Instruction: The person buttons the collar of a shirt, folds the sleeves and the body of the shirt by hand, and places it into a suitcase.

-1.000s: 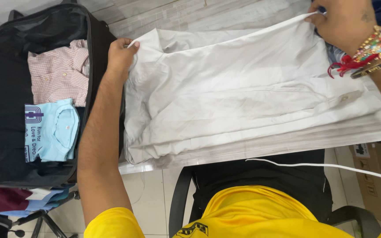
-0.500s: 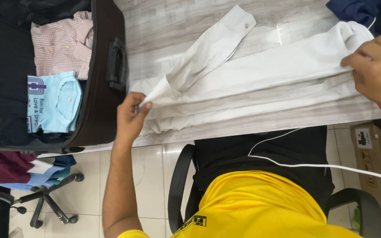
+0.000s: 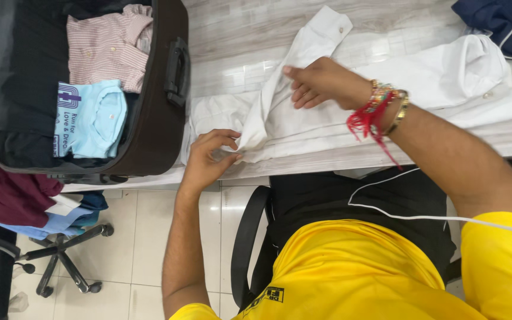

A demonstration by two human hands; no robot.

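Observation:
A white long-sleeved shirt (image 3: 445, 77) lies folded lengthwise across the pale wood-grain table (image 3: 238, 41). Its sleeve (image 3: 303, 53) angles up toward the far side, cuff on top. My left hand (image 3: 208, 154) pinches the shirt's near edge where the sleeve meets the body, at the table's front edge. My right hand (image 3: 321, 83), with beaded bracelets and red thread at the wrist, rests flat on the sleeve with fingers pointing left, pressing the cloth.
An open dark suitcase (image 3: 155, 118) stands at the left with a folded pink checked shirt (image 3: 108, 50) and a folded light blue shirt (image 3: 93, 118) inside. A chair (image 3: 60, 261) with stacked clothes is below it. Dark blue cloth (image 3: 493, 18) lies far right.
The shirt was folded in half toward me and its sleeve flipped outward. My right hand left the shirt's right end and moved left onto the sleeve. My left hand came down to the near edge.

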